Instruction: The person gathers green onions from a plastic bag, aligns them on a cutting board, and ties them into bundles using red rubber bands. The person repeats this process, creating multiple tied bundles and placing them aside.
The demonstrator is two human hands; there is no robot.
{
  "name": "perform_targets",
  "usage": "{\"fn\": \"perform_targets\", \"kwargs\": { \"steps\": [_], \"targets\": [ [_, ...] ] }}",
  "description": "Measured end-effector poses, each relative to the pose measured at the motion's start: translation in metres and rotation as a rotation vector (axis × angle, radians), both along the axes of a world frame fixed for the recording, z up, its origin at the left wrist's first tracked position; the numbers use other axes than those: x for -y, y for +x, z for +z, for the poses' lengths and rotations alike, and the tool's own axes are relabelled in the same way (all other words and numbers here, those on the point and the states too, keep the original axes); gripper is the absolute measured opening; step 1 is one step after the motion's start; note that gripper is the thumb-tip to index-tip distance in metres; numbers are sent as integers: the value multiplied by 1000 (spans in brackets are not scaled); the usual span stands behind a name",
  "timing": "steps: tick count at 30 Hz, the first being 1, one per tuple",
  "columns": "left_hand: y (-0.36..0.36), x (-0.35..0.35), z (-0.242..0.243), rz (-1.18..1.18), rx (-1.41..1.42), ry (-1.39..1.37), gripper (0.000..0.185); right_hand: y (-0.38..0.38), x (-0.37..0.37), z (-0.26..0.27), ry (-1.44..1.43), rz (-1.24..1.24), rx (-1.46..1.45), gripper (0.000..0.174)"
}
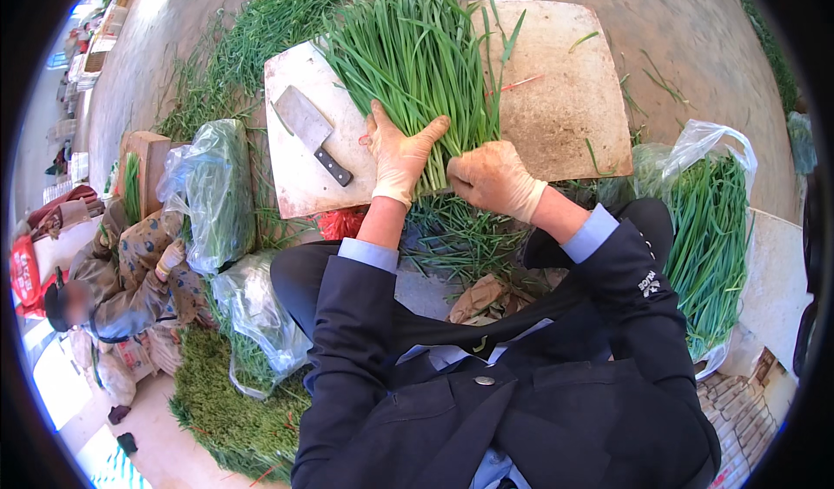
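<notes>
A thick bunch of green garlic chives (417, 65) lies across a pale, stained board (554, 78), leaves pointing away from me and cut ends towards me. My left hand (401, 150), in a soiled thin glove, grips the lower left of the bunch, thumb over the stalks. Gloved the same way, my right hand (495, 179) has its fingers curled around the stalk ends at the lower right; its fingertips are partly hidden. A thin red tie (521, 85) shows from under the bunch. Left of it lies a cleaver (305, 121) with a black riveted handle (333, 166).
Loose chives (280, 26) are heaped on the floor beyond the board. Plastic-bagged chives stand at my left (218, 196) and right (707, 241). Red ties (340, 223) hang below the board. A stacked pile of chives (241, 398) is at lower left, near another seated person (124, 293).
</notes>
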State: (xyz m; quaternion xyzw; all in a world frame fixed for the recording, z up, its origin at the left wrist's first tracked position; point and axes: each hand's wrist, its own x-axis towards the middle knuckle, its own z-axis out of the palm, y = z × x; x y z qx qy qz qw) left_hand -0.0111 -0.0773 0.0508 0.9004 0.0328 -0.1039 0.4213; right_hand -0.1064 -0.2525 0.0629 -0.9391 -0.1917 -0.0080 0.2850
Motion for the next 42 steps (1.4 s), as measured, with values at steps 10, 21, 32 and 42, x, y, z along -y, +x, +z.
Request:
{"fn": "perform_targets", "kwargs": {
  "steps": [10, 21, 32, 42],
  "targets": [
    [0, 2, -3, 19, 16, -25, 143, -65, 0, 16, 4, 728, -808, 38],
    [-3, 5, -5, 22, 53, -52, 141, -35, -32, 3, -280, -120, -74, 31],
    [-6, 7, -14, 1, 183, 37, 136, -85, -26, 18, 76, 891, -974, 37],
    [-10, 11, -4, -1, 244, -6, 136, -8, 63, -12, -235, -410, -299, 21]
  ]
}}
